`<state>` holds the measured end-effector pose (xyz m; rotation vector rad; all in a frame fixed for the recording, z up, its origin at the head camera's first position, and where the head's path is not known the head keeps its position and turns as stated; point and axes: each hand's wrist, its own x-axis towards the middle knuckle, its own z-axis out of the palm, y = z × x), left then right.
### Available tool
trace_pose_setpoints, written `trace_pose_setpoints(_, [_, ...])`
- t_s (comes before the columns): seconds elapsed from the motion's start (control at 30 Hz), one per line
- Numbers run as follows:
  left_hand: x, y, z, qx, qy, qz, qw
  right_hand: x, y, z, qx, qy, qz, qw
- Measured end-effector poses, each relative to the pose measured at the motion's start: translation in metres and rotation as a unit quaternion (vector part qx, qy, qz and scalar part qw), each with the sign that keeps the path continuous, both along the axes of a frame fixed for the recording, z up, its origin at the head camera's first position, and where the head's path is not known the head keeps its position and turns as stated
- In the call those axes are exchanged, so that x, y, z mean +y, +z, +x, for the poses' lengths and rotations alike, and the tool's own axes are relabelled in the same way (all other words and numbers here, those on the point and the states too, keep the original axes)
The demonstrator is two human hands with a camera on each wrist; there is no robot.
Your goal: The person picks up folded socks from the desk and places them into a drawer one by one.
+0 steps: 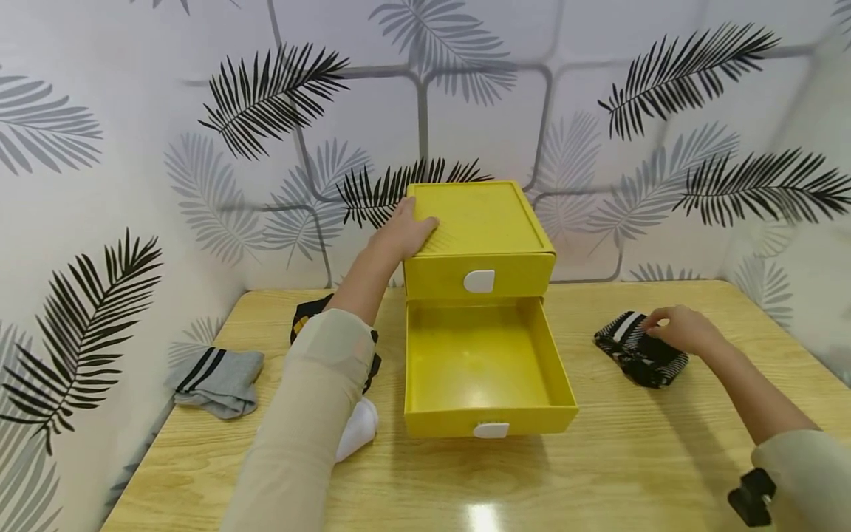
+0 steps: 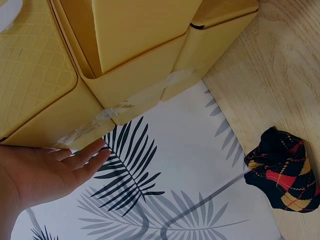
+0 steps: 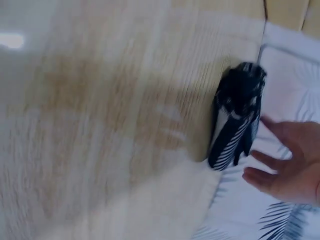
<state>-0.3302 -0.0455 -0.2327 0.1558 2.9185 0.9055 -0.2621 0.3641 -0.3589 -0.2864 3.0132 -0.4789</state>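
Black-and-white folded socks (image 1: 638, 358) are lying just beneath the right hand (image 1: 685, 330), whose fingers are standing loosely apart; whether they are touching the knit, I cannot tell. It is looking light, soft and hardly slippery, so pinching around the folded middle should be keeping the layers together. Well to that hand's left, the left hand (image 1: 404, 230) is resting on the yellow drawer box (image 1: 485, 214), thumb on top, fingers extending alongside.

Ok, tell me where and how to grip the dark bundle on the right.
Pinch the dark bundle across its middle, probably best from above and the right: it lies low on the table, its folded fabric looks soft to gather, and the right hand is at that side.
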Motion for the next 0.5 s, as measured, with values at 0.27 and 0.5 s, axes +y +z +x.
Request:
trace_pose_setpoints(0.27, [0.000, -0.002, -0.001, -0.002, -0.004, 0.006, 1.0000, 0.029, -0.024, -0.013, -0.126, 0.019, -0.175, 0.976])
trace_pose_setpoints(0.5, [0.000, -0.002, -0.001, 0.006, 0.002, 0.003, 1.0000, 0.025, -0.022, -0.017, -0.161, 0.002, -0.206, 0.965])
